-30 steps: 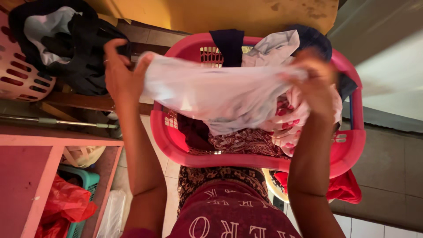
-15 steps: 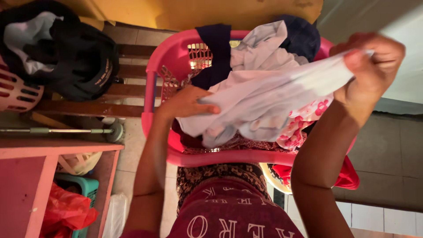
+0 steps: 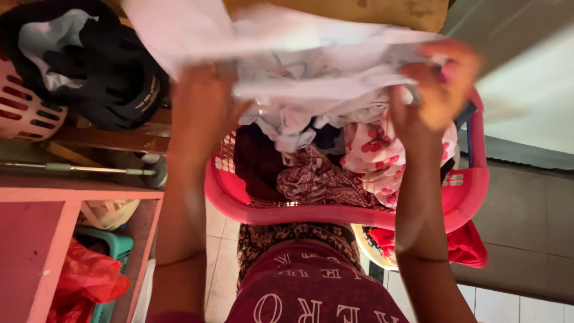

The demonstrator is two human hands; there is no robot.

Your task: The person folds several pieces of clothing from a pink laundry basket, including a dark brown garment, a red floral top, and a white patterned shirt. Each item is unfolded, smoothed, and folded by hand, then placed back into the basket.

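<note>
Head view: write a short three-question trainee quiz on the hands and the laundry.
1. True or false: both hands hold the white garment above the pink basket.
2. What lies in the pale basket at upper left? A) dark clothes B) shoes C) bottles
3. What colour is the bag on the low shelf?

Key: 1 true: left hand, right hand. 2 A: dark clothes. 3 red.

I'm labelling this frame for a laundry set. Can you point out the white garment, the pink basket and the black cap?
white garment (image 3: 311, 54), head view, middle of the cloth
pink basket (image 3: 311, 214), head view, near rim
black cap (image 3: 122, 84), head view, crown
</note>
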